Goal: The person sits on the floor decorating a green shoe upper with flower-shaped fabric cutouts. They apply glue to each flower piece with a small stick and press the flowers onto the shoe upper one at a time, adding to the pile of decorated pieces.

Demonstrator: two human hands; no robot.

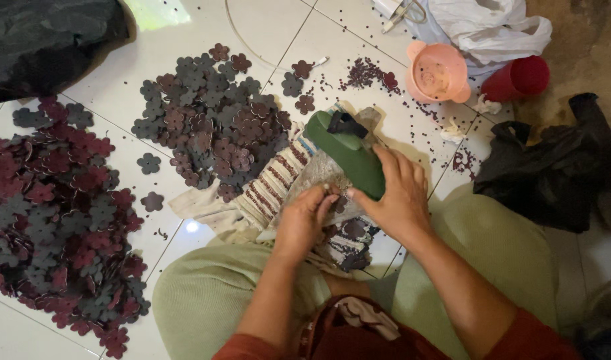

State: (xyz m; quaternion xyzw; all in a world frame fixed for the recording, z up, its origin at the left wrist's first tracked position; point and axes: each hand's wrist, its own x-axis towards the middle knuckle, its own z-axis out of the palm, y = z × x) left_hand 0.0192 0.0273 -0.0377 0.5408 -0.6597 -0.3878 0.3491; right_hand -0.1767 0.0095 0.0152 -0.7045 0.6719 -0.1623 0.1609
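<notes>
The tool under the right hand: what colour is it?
Dark green tool with a black strap across its top, gripped by the right hand; shown in the head view.

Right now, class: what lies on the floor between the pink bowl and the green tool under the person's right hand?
In the head view, between the pink bowl and the green tool lie white floor tiles with a few small dark scraps scattered about.

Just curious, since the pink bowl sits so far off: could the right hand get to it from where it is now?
Probably yes. The right hand grips the green punch tool, and only bare tile lies between it and the pink bowl.
</notes>
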